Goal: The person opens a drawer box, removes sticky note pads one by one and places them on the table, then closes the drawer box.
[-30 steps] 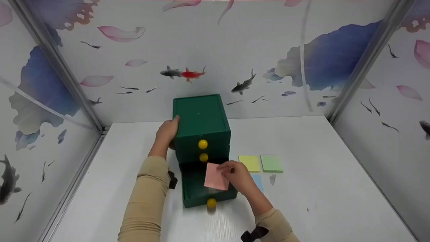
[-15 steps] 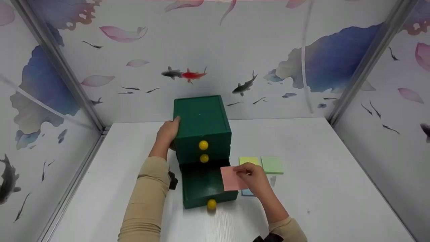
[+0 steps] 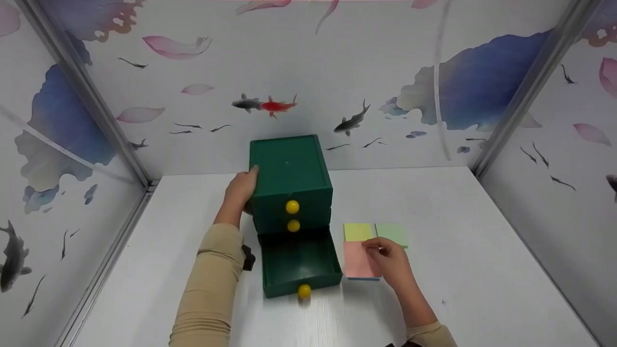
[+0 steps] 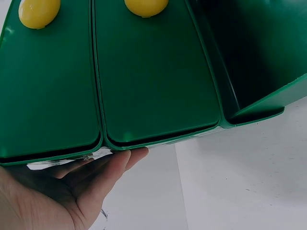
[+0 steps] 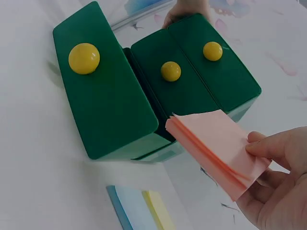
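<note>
A green drawer unit (image 3: 289, 166) with yellow knobs stands against the back wall. Its bottom drawer (image 3: 301, 260) is pulled out, and nothing shows inside. My left hand (image 3: 240, 187) rests against the unit's left side; in the left wrist view its straight fingers (image 4: 103, 177) lie along that side. My right hand (image 3: 393, 262) pinches a pink sticky note pad (image 3: 359, 260) between thumb and fingers, to the right of the drawer. In the right wrist view the pink pad (image 5: 218, 148) shows several layered sheets. Below it in the head view, a blue sticky note pad (image 3: 364, 278) is mostly hidden.
Behind the pink pad lie a yellow sticky note pad (image 3: 357, 231) and a green sticky note pad (image 3: 391, 233), side by side on the white table (image 3: 462, 241). Printed wall panels (image 3: 308, 58) enclose the back and both sides.
My right hand has carried the pink pad rightward from over the open drawer to over the blue pad. The left hand and the drawer unit have stayed in place.
</note>
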Tool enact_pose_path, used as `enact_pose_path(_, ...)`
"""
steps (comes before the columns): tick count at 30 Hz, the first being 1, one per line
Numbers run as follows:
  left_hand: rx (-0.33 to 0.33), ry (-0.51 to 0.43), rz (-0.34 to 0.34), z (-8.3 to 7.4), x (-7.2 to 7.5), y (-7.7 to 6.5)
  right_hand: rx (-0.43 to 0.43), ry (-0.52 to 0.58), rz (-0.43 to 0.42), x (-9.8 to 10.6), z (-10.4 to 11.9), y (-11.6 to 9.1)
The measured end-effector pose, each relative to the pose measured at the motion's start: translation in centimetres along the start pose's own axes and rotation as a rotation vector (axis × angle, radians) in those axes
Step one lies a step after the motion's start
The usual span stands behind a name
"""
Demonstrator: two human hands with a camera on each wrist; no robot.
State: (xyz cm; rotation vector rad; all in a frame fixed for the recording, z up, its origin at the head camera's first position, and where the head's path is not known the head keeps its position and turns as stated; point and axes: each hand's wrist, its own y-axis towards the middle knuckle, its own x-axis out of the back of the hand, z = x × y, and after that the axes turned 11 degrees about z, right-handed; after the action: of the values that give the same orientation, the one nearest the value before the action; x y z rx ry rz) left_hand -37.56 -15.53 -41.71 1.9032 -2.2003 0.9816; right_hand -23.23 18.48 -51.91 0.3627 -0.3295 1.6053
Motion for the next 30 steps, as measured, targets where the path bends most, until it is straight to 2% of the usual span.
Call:
enact_pose_path(5,0.012,-0.013,0.005,0.0,0.0,0.0,-0.059,-0.001,0.0,0.7,-1.4,-0.2)
enact_pose_path(12,-0.01,0.04,-0.01,-0.1,0.0,0.0,-0.198,0.011,0.033,2.0,-3.5,-1.0)
enact_pose_path(22,-0.006,0.001,0.0,-0.1,0.2,-0.4,-0.26,0.0,0.028,3.8,-5.4,-0.1)
enact_pose_path(30,0.012,-0.002,-0.001,0.0,0.0,-0.1,-0.332,-0.042,0.055,4.9,-6.7,0.6)
